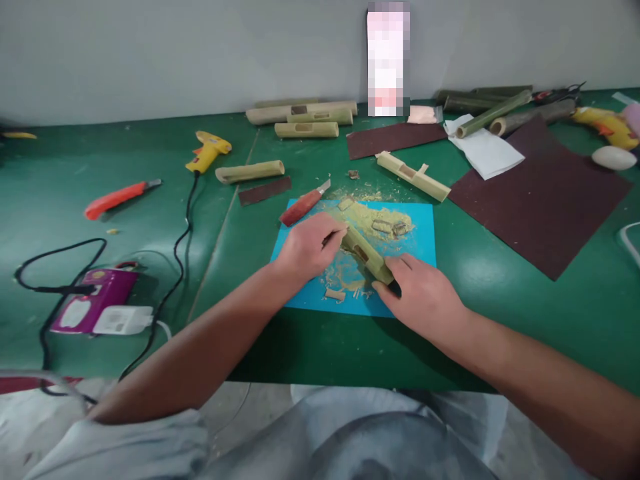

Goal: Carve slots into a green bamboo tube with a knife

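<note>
A length of bamboo (367,253) with a rectangular slot cut in its side lies slantwise between my two hands. My left hand (313,243) is closed at its far left end, fingers pinched together. At the near right end, the thumb and fingers of my right hand (417,287) grip the bamboo. Under it is a blue sheet (423,233) strewn with pale sawdust (380,217) and small bamboo chips (335,294). Just beyond my left hand rests a red-handled knife (306,203), its blade pointing away to the right.
More cut bamboo pieces (306,130) lie along the wall, and another slotted bamboo (414,176) sits right of centre. Dark brown sandpaper (545,207) covers the right side. Leftward are a yellow glue gun (207,150), an orange cutter (117,198) and a purple power strip (95,300) with cords.
</note>
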Demonstrator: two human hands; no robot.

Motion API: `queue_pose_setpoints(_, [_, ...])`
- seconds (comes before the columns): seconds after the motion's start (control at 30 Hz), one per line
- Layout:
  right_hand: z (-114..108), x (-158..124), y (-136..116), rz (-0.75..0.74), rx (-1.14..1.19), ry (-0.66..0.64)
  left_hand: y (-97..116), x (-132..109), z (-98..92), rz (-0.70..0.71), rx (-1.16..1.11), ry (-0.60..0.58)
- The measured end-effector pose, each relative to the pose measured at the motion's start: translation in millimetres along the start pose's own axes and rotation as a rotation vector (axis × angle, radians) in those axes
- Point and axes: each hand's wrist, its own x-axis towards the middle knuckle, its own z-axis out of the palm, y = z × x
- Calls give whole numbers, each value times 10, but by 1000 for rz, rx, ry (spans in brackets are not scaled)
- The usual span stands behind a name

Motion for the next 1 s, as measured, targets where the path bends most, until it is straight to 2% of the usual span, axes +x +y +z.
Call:
queue_pose_setpoints(0.13, [-5, 2, 7, -5, -7, 2, 2, 5, 5, 55, -7, -72])
queue_pose_setpoints(0.23, [-32, 4, -3, -3, -40, 9, -39, 18, 2, 4, 11, 4])
queue_pose_setpoints(0.37, [-67, 5, -22, -14, -76, 10, -74, -1, -13, 33, -2, -47])
queue_pose_setpoints(0.47, [-67, 8, -23, -5, -55, 9, -62, -21, -23, 25, 15, -14])
queue_pose_setpoints(0.77, [-25, -1, 4, -48, 8, 25, -35, 1, -2, 41, -41, -67])
queue_pose_setpoints(0.9, [-26, 0, 7, -57, 15, 40, -59, 15, 2, 24, -69, 0])
queue_pose_setpoints(1.0, [-26, 7, 14, -58, 22, 35, -65, 28, -7, 59, -38, -49])
